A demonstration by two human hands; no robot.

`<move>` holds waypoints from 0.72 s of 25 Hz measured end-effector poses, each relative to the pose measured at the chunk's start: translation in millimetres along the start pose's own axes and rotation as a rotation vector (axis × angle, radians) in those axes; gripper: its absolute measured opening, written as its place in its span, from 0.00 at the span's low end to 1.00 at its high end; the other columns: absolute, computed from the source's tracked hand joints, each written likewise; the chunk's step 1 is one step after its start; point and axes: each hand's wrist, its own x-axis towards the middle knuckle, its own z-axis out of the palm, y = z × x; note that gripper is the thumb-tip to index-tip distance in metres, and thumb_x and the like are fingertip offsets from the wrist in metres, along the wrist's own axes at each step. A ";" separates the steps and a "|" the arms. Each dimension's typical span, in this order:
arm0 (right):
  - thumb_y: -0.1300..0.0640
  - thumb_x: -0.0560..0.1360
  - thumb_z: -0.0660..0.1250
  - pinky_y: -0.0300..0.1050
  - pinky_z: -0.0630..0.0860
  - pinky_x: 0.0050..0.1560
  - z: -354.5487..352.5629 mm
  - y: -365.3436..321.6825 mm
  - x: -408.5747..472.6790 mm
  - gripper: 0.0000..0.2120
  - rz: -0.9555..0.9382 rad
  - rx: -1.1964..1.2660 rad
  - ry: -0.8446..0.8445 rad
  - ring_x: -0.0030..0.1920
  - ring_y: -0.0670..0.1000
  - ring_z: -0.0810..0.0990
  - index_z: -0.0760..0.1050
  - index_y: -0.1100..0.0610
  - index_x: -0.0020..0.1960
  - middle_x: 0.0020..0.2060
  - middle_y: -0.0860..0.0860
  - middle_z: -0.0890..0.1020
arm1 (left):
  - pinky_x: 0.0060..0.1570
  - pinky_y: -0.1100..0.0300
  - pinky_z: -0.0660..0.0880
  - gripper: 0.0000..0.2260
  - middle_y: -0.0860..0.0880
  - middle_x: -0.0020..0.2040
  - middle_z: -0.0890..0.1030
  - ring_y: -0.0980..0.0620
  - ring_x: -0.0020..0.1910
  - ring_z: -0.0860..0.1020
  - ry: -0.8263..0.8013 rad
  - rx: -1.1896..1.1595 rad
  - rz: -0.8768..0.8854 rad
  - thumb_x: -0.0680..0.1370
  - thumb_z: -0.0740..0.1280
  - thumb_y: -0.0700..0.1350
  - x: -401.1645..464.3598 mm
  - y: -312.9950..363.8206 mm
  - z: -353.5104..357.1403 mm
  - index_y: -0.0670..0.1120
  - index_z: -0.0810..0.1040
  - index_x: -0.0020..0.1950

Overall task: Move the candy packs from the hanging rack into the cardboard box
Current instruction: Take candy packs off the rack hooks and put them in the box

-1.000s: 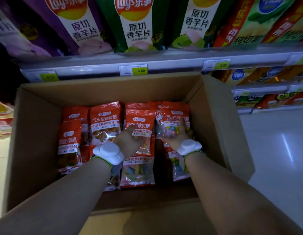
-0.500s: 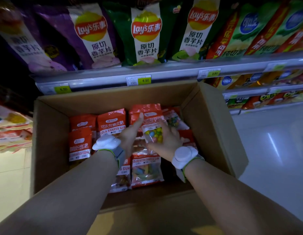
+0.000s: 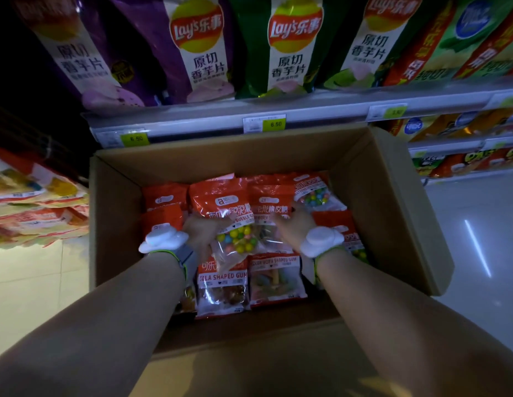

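The open cardboard box (image 3: 392, 224) sits below me with several red candy packs lying in rows inside. A bubble gum pack (image 3: 235, 239) with coloured balls lies tilted over the middle packs. My left hand (image 3: 202, 232) holds its left edge, thumb on top of the label. My right hand (image 3: 292, 227) is just right of that pack, fingers relaxed, resting on a worm-shaped gum pack (image 3: 271, 207). In the front row lie a cola-shaped gum pack (image 3: 222, 285) and a colour worm gum pack (image 3: 275, 277). The hanging rack is out of view.
A shelf edge (image 3: 306, 113) with price tags runs right behind the box, with large crisp bags (image 3: 292, 47) above it. More snack bags (image 3: 34, 202) hang at the left. Lower shelves stand at the right above pale floor (image 3: 478, 253).
The coloured-ball pack moved left and down onto the middle packs. My right hand released it and drew right; my left hand now holds it. The view tilted up.
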 end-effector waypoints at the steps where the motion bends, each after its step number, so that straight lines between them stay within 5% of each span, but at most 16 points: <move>1: 0.46 0.75 0.65 0.56 0.77 0.58 6.4 5.8 13.7 0.21 0.056 0.013 -0.005 0.56 0.60 0.80 0.73 0.60 0.60 0.55 0.57 0.81 | 0.56 0.37 0.77 0.13 0.35 0.52 0.83 0.35 0.52 0.82 0.003 -0.014 0.018 0.69 0.77 0.43 9.1 -4.3 -5.9 0.38 0.78 0.46; 4: 0.48 0.75 0.66 0.50 0.75 0.60 17.0 15.6 36.4 0.22 0.217 0.075 0.002 0.59 0.59 0.79 0.73 0.62 0.62 0.59 0.57 0.80 | 0.58 0.38 0.76 0.16 0.39 0.55 0.82 0.37 0.54 0.82 -0.016 0.013 0.081 0.71 0.76 0.42 24.5 -13.8 -16.5 0.38 0.78 0.56; 9: 0.50 0.78 0.64 0.43 0.71 0.48 26.2 25.8 53.1 0.23 0.375 0.178 -0.094 0.63 0.59 0.75 0.70 0.64 0.67 0.63 0.59 0.76 | 0.62 0.46 0.75 0.22 0.40 0.59 0.81 0.40 0.58 0.80 0.012 0.024 0.098 0.72 0.75 0.41 47.2 -22.4 -24.5 0.35 0.75 0.63; 13: 0.46 0.75 0.67 0.51 0.75 0.58 35.5 31.7 62.4 0.23 0.302 0.180 -0.167 0.54 0.59 0.80 0.74 0.63 0.61 0.56 0.58 0.80 | 0.62 0.43 0.75 0.22 0.42 0.58 0.82 0.40 0.57 0.81 -0.012 -0.003 0.103 0.71 0.76 0.41 54.5 -30.8 -33.1 0.39 0.77 0.63; 16: 0.61 0.77 0.65 0.46 0.82 0.40 38.5 27.2 51.5 0.07 0.287 0.467 -0.212 0.33 0.54 0.83 0.76 0.66 0.49 0.39 0.63 0.83 | 0.61 0.44 0.75 0.21 0.42 0.56 0.83 0.41 0.55 0.81 -0.015 -0.006 0.108 0.71 0.76 0.41 50.7 -31.7 -37.0 0.39 0.78 0.61; 18: 0.69 0.77 0.62 0.50 0.79 0.54 33.0 16.4 27.4 0.07 0.286 0.501 -0.134 0.47 0.59 0.83 0.74 0.69 0.54 0.49 0.69 0.81 | 0.60 0.46 0.76 0.20 0.42 0.56 0.83 0.42 0.55 0.81 -0.001 0.011 0.131 0.71 0.76 0.42 39.7 -30.7 -39.3 0.38 0.78 0.60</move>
